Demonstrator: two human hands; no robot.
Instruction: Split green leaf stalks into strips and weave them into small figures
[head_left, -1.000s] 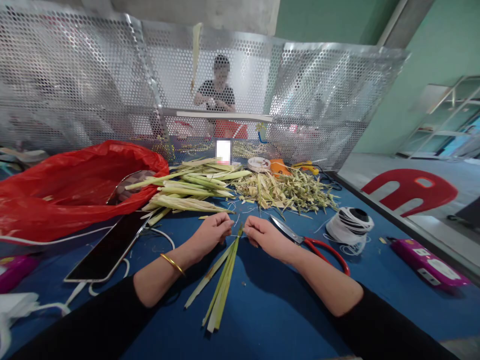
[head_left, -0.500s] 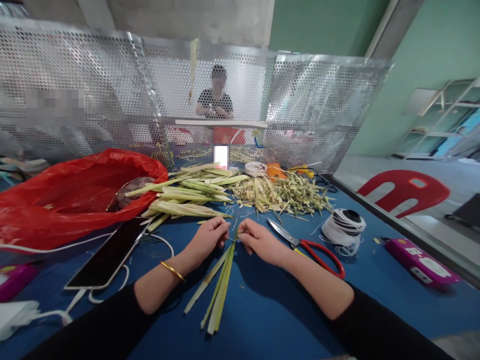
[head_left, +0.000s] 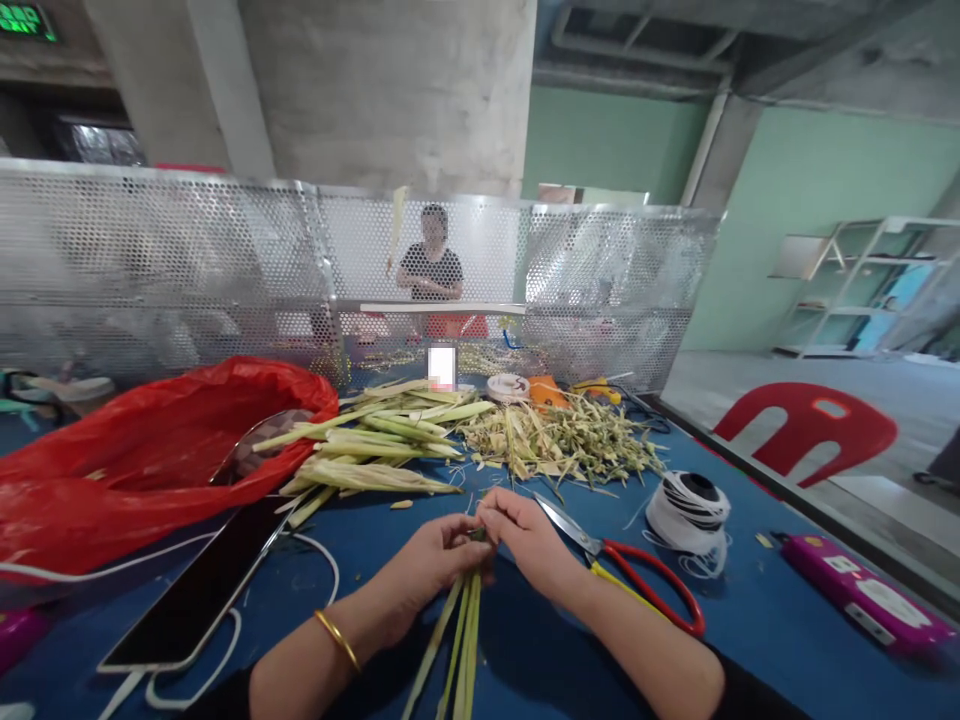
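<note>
Several long pale-green leaf strips (head_left: pixel 466 640) hang from my fingers toward the table's front, joined at their upper end. My left hand (head_left: pixel 442 555), with a gold bangle at the wrist, is closed around that upper end. Against it, my right hand (head_left: pixel 521 535) pinches at the top of the bundle; what lies between its fingertips is mostly hidden. Scissors (head_left: pixel 592 545) with red handles lie just right of my right hand. Beyond both hands are a heap of longer leaf strips (head_left: pixel 390 475) and a pile of short trimmings (head_left: pixel 562 440).
A red plastic bag (head_left: pixel 97 500) and a phone (head_left: pixel 195 590) with a white cable lie on the left. To the right are a spool of white string (head_left: pixel 686 520) and a purple package (head_left: pixel 862 590). A perforated metal screen (head_left: pixel 615 270) stands behind, with a person (head_left: pixel 431 265) beyond it.
My hands have come together at the strips' upper end; before, they were apart with a thin thread between them. The left hand now wraps the bundle. The camera view has tilted up.
</note>
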